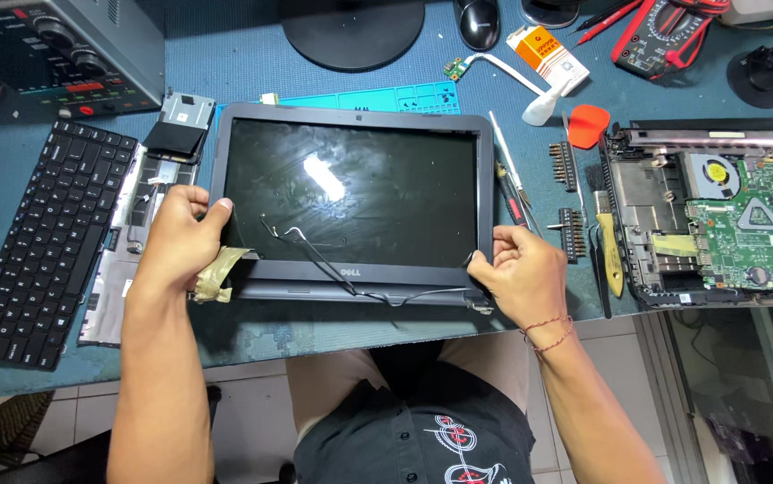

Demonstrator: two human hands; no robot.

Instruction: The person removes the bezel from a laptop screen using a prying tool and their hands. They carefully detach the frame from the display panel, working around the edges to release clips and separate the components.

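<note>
Laptop screen panel (351,193) is gripped at both lower corners, left hand (180,237) and right hand (521,269) fingers closed around its frame on the tabletop (252,54).

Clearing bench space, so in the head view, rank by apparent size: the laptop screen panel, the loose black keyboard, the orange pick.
1. laptop screen panel
2. loose black keyboard, though it lies at an angle near the edge
3. orange pick

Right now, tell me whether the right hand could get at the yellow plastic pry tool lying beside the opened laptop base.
Probably yes: the right hand grips the screen panel's corner, and the yellow pry tool lies just right of it with only bare mat between.
</note>
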